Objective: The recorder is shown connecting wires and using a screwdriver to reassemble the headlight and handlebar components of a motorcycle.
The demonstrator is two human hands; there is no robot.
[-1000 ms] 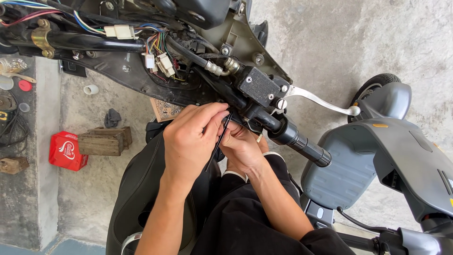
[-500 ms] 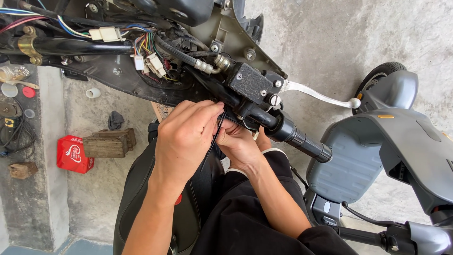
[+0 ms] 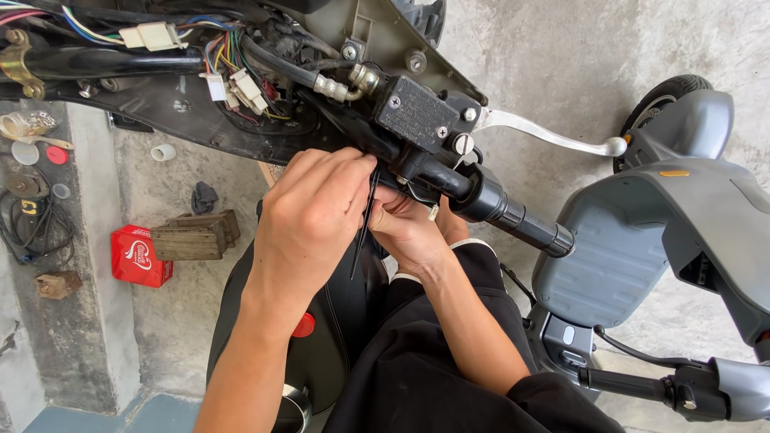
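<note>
Grey scooter (image 3: 642, 240) parked right on the concrete floor (image 3: 561, 72), stripped black handlebar (image 3: 449, 180) with exposed wiring (image 3: 233, 76) across the top. Left hand (image 3: 309, 216) fingers pinched shut on a thin black cable tie (image 3: 365, 220) hanging just under the bar beside the brake master cylinder (image 3: 413, 112). Right hand (image 3: 409, 232) is tucked below the bar; fingers curled, can't tell if gripping.

Daylight is falling on the rough concrete floor (image 3: 561, 64) beyond your hands; a red can (image 3: 140, 256) and wood block (image 3: 192, 236) are lying left of them, a grey scooter (image 3: 658, 232) standing right.
</note>
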